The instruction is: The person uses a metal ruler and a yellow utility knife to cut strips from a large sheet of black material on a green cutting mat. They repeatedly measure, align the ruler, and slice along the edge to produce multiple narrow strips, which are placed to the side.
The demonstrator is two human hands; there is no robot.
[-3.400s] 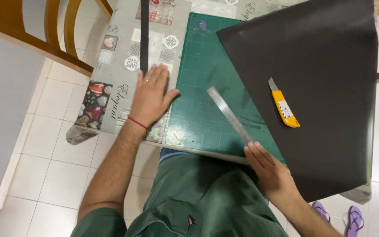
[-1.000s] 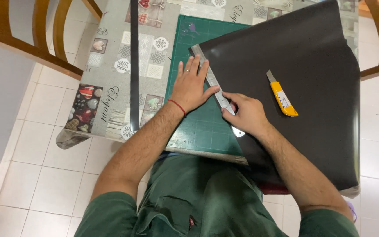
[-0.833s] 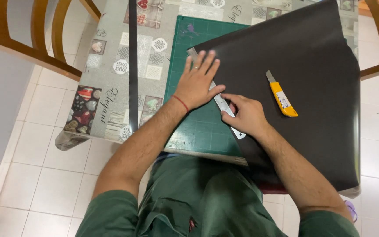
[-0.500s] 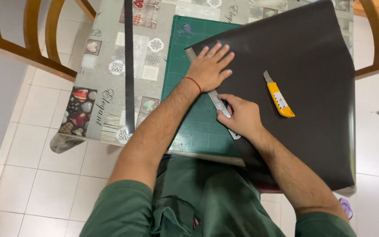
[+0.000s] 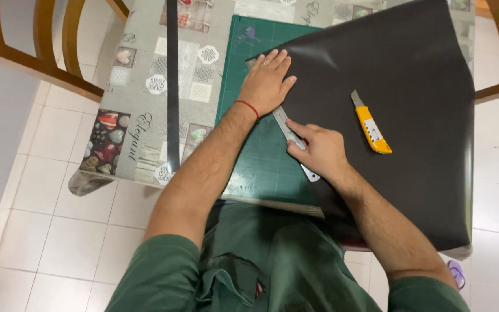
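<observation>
A metal ruler point(image 5: 287, 128) lies along the left edge of a large black sheet point(image 5: 411, 98) on a green cutting mat point(image 5: 255, 156). My left hand point(image 5: 267, 82) lies flat, fingers spread, pressing on the ruler's far end and the sheet. My right hand point(image 5: 319, 149) rests on the ruler's near part, fingers pressing it down. A yellow utility knife point(image 5: 371, 127) lies on the black sheet, to the right of my right hand, untouched.
A patterned tablecloth point(image 5: 145, 98) covers the table, with a narrow black strip point(image 5: 172, 86) lying on it at the left. Wooden chairs point(image 5: 53, 52) stand at the far left and far right. White floor tiles lie below, with a purple sandal point(image 5: 456, 273) at the lower right.
Both hands and the ruler have moved onto the left edge of the black sheet. My left hand has slid farther up along the ruler; the knife has stayed put.
</observation>
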